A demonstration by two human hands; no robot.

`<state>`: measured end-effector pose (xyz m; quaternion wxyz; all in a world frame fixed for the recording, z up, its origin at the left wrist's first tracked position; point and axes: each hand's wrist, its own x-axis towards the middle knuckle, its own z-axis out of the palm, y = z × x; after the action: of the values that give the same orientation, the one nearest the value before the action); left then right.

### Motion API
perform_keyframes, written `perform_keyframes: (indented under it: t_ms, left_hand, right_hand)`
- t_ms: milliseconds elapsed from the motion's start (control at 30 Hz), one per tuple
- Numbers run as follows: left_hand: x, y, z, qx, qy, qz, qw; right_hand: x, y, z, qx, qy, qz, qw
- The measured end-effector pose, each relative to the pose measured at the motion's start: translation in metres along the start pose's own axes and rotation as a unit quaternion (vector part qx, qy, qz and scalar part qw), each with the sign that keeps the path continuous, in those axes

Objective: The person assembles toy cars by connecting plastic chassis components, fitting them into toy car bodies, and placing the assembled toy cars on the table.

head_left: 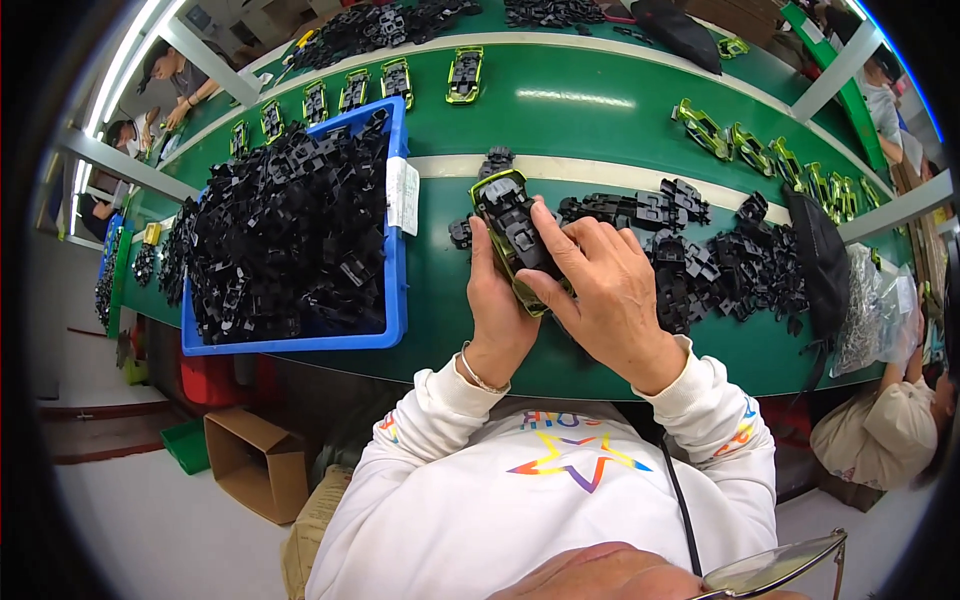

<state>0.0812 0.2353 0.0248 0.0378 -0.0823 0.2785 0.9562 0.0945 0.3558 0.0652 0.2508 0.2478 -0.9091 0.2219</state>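
A yellow-green toy car body (512, 215) with a black plastic insert in it is between my hands above the green bench. My left hand (497, 315) is closed round its left side and lower end. My right hand (612, 290) grips it from the right, with the index finger on the black insert and the thumb across the lower end. Loose black plastic parts (635, 210) lie on the bench right behind my right hand. A larger heap of black parts (755, 265) spreads further right. The underside of the car body is hidden by my hands.
A blue crate (397, 290) heaped with black parts (290, 230) stands at my left. On the green conveyor (580, 110) behind, several car bodies (464, 75) stand in rows. To the right are a black bag (818, 260) and a clear bag (885, 310). Other people work nearby.
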Motion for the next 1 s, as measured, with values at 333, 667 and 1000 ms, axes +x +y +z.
perform_keyframes:
  t_ms: [333,667,1000]
  left_hand:
    - [-0.002,0.001,-0.006,0.036,-0.063,0.022,0.997]
    - [0.002,-0.005,-0.018,0.061,-0.046,0.059,0.995]
    - [0.008,0.004,-0.022,0.121,-0.035,0.061,0.990]
  right_hand:
    - [0.003,-0.010,0.000,-0.034,-0.018,-0.005,0.999]
    - [0.021,-0.011,-0.016,-0.160,-0.167,-0.070,0.970]
    - [0.024,0.010,-0.008,0.002,-0.133,-0.079,0.988]
